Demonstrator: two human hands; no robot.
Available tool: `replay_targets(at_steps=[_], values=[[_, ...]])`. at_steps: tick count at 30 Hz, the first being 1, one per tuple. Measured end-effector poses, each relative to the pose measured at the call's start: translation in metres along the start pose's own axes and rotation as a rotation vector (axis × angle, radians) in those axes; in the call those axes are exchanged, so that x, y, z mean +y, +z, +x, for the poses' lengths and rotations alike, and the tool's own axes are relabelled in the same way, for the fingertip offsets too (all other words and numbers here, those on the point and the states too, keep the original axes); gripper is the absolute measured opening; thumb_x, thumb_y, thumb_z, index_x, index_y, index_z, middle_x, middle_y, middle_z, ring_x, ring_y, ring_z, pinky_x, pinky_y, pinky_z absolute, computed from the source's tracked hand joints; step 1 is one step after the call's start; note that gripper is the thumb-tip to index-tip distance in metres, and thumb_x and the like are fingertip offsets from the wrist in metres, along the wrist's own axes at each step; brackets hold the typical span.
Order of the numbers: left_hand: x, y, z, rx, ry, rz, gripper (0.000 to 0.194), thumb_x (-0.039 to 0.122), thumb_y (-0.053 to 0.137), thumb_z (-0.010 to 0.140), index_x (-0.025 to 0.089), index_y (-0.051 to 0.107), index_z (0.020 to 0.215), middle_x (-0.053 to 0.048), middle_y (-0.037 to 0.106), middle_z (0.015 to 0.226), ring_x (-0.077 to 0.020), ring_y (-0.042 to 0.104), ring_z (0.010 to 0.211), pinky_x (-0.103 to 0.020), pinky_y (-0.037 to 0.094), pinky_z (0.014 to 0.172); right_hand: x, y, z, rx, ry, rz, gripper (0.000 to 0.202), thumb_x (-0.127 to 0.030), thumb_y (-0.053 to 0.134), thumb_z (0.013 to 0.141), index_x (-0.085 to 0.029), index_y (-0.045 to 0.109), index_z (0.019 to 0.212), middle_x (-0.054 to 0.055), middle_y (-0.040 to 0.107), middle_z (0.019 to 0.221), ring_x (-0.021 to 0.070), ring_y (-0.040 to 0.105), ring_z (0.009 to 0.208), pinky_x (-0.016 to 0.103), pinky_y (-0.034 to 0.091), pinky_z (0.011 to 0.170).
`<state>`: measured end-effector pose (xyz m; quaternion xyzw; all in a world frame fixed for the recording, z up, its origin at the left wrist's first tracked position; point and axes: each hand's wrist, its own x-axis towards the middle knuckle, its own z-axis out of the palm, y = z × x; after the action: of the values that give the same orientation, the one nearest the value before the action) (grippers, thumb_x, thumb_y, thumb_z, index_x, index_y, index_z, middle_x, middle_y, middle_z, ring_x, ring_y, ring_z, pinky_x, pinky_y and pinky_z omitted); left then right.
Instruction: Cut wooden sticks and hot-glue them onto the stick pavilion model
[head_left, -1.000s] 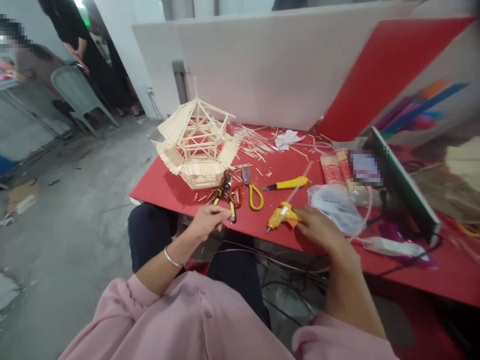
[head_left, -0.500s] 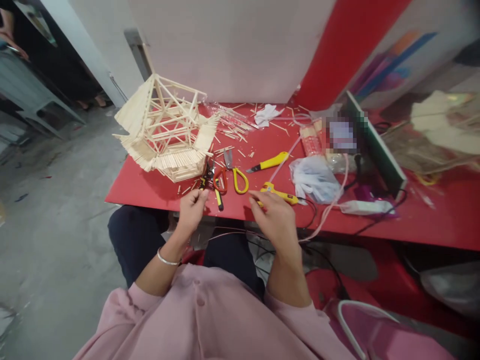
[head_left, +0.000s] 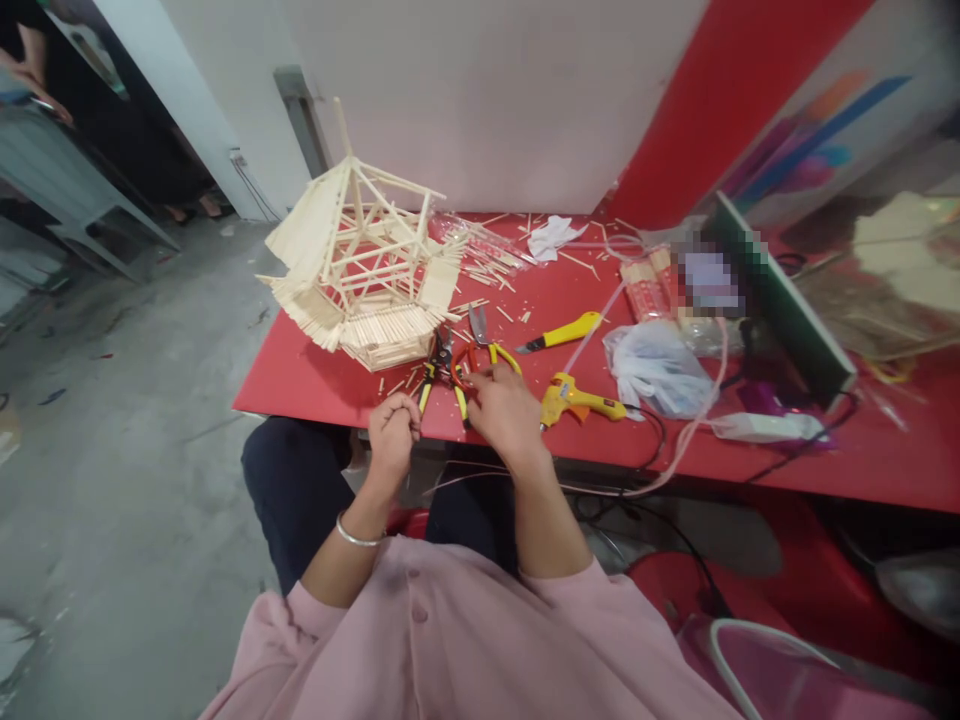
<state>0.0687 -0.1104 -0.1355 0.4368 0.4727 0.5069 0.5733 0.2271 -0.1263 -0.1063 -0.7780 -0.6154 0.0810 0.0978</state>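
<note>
My left hand is closed in a pinch at the table's front edge; whatever its fingertips hold is too small to name. My right hand reaches over the scissors, its fingers apart and bent down by their red and yellow handles, partly covering them. Between the hands lie pliers with black and yellow grips. Behind my left hand stands a model pavilion built of thin wooden sticks, its roof partly covered. To the right of my right hand rests a yellow glue gun.
A yellow utility knife lies behind the glue gun. Loose sticks and a crumpled tissue are scattered farther back. At the right are a plastic bag, a white power strip, cables and an upright green board.
My right hand has moved left, from beside the glue gun to over the scissors handles. My left hand stays pinched near the table edge. The camera view has shifted slightly.
</note>
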Motion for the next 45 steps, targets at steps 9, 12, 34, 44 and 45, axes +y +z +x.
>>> replay_targets(at_steps=[9,12,34,44,45], values=[[0.009,-0.009,0.001,-0.034,-0.092,-0.013,0.013,0.028,0.055,0.065,0.018,0.063,0.067,0.005,0.049,0.048,-0.0077,0.042,0.04,-0.02,0.027,0.04,0.009,0.025,0.011,0.095,-0.005,0.034,0.023,-0.024,0.053,0.088,-0.023,0.073,0.099,0.013,0.067,0.109,0.0292,0.058,0.105,0.038,0.05,0.079],[0.006,-0.01,0.003,-0.022,-0.051,-0.023,0.021,0.024,0.051,0.063,0.018,0.067,0.075,0.002,0.06,0.061,-0.0075,0.044,0.043,-0.021,0.028,0.041,0.014,0.022,0.013,0.149,0.003,0.119,0.024,-0.027,0.052,0.089,-0.022,0.071,0.102,0.011,0.07,0.109,0.0276,0.061,0.103,0.038,0.049,0.082],[0.007,0.064,0.04,-0.362,0.475,1.231,0.026,0.023,0.05,0.091,0.019,0.074,0.083,-0.01,0.066,0.091,-0.0212,0.063,0.086,-0.03,0.042,0.066,0.048,0.0,0.023,0.361,0.223,0.503,0.041,-0.046,0.045,0.09,-0.02,0.07,0.109,0.01,0.075,0.099,0.0253,0.065,0.089,0.036,0.046,0.082],[-0.002,0.107,0.064,-0.519,0.623,1.361,0.029,0.019,0.045,0.096,0.013,0.072,0.104,-0.016,0.068,0.098,-0.0258,0.066,0.085,-0.032,0.042,0.065,0.061,-0.008,0.024,0.364,0.268,0.513,0.043,-0.049,0.045,0.091,-0.021,0.071,0.11,0.008,0.074,0.093,0.0235,0.063,0.083,0.033,0.044,0.077],[-0.003,0.112,0.072,-0.586,0.659,1.355,0.028,0.016,0.046,0.095,0.011,0.073,0.102,-0.018,0.069,0.094,-0.0267,0.067,0.085,-0.032,0.042,0.065,0.063,-0.009,0.024,0.363,0.27,0.499,0.043,-0.049,0.045,0.091,-0.021,0.072,0.108,0.008,0.074,0.092,0.0236,0.063,0.082,0.033,0.044,0.076]])
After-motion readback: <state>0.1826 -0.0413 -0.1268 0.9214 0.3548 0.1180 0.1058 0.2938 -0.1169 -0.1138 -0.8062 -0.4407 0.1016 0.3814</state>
